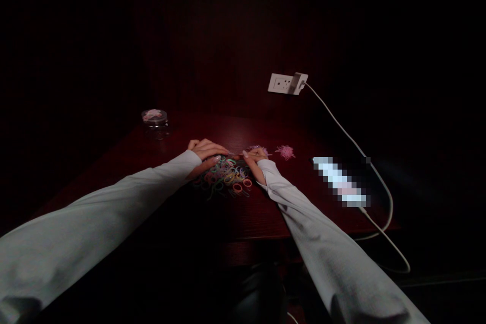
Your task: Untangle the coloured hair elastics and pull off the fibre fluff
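A loose pile of small multicoloured hair ties (229, 178) lies on the dark red table between my forearms. My left hand (207, 151) is over the far left side of the pile, its fingers stretched to the right and its thumb apart, low against the hair ties. At the pile's far right edge, my right hand (256, 157) has its fingers bent and drawn in towards the thumb; whatever is between them is too small and dim to make out. Just beyond that hand, partly covered by it, is a small purple heap (261, 150). Beside it sits a pink heap (285, 152) of thin bands.
A clear lidded jar (155, 122) stands at the table's far left. To the right lies a blurred, lit phone (339, 182) on a white cable (351, 136), which loops over the table's right edge from a wall socket (281, 83). Surroundings are very dark.
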`<state>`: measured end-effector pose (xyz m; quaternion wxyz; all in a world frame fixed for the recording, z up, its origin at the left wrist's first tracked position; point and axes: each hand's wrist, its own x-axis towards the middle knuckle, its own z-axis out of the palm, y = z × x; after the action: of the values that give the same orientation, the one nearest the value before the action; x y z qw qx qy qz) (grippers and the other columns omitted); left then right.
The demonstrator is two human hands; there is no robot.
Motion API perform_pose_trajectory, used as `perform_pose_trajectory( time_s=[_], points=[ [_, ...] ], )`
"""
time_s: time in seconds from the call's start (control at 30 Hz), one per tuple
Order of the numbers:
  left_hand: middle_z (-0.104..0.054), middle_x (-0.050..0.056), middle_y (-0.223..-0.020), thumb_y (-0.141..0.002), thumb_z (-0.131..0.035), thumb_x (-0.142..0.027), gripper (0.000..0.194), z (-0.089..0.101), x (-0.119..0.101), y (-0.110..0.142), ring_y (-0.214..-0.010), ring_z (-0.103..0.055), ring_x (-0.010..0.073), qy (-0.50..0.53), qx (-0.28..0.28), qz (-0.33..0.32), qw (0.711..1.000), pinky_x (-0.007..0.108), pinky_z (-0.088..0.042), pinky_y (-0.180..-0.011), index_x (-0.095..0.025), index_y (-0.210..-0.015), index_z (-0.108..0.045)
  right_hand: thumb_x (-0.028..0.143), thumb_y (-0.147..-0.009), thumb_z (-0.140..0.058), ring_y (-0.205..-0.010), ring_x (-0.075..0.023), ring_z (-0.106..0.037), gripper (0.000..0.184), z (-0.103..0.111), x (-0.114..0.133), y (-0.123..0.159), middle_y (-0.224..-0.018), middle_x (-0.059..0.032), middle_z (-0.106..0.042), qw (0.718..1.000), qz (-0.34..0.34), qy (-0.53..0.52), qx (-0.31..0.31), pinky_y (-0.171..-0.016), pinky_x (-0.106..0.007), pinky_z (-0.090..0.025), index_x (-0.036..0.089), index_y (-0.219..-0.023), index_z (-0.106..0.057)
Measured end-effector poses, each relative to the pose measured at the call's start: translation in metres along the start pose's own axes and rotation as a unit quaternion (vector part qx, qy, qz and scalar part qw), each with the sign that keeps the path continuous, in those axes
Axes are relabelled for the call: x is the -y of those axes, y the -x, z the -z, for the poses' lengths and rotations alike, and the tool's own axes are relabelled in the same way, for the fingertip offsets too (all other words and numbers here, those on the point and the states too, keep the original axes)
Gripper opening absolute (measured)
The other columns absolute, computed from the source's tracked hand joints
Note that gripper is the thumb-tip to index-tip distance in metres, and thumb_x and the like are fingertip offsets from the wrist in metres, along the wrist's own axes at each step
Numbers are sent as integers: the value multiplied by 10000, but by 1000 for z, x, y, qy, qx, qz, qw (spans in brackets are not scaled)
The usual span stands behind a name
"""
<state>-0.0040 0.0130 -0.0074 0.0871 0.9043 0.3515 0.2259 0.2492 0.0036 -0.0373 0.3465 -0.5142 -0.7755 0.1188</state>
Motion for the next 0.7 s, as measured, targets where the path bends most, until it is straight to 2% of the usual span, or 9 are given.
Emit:
perform_pose_trajectory(
  time_s=[0.1, 0.2, 0.33, 0.5, 0.6, 0.7],
  points=[
    [-670, 18, -1425, -1073, -305, -463, 479, 1, 0, 0, -1266, -521, 262, 5, -8, 0, 1000, 442, -277, -1058, -318, -1374, -648, 441, -1078, -408, -1061, -216, -623, 426, -2, -3, -1, -1063, -21, -753, 999, -2, -31, -8, -975, -367, -497, 385, -1064, -830],
    [-670, 12, -1426, -1073, -303, -478, 483, 0, 1, 0, -1264, -523, 263, 5, -7, -8, 1000, 444, -277, -1048, -326, -1380, -644, 418, -1067, -447, -1083, -246, -590, 396, -3, -6, -4, -1001, -21, -771, 999, -1, -19, -41, -1004, -414, -452, 368, -1010, -836],
    [-659, 34, -1439, -1075, -284, -532, 528, -2, 2, 1, -1273, -517, 275, 10, -3, -34, 999, 453, -276, -1036, -312, -1407, -631, 424, -974, -644, -1062, -267, -576, 217, -1, -7, -6, -1001, -30, -786, 996, -8, 17, -89, -980, -432, -419, 311, -968, -829],
    [-662, 51, -1433, -1067, -277, -599, 574, -5, 4, 2, -1237, -528, 274, 12, 12, -74, 997, 449, -271, -1012, -313, -1433, -614, 417, -878, -780, -1047, -249, -564, 148, 1, -5, -4, -1000, -18, -781, 996, 32, 1, -79, -951, -394, -401, 326, -982, -832],
    [-649, 47, -1453, -1068, -262, -610, 584, -6, 4, 1, -1241, -520, 276, 5, 14, -73, 997, 448, -273, -1000, -327, -1456, -592, 403, -877, -785, -1033, -233, -561, 111, 0, -6, -3, -986, -14, -775, 995, 59, -6, -79, -956, -389, -384, 317, -925, -835],
    [-646, 36, -1458, -1068, -246, -613, 584, -6, 5, 1, -1238, -520, 274, 1, 16, -70, 997, 450, -271, -1010, -347, -1467, -580, 383, -853, -810, -1016, -228, -551, 84, -3, -9, -4, -970, -12, -772, 994, 59, -1, -88, -948, -387, -376, 303, -869, -830]
  ],
)
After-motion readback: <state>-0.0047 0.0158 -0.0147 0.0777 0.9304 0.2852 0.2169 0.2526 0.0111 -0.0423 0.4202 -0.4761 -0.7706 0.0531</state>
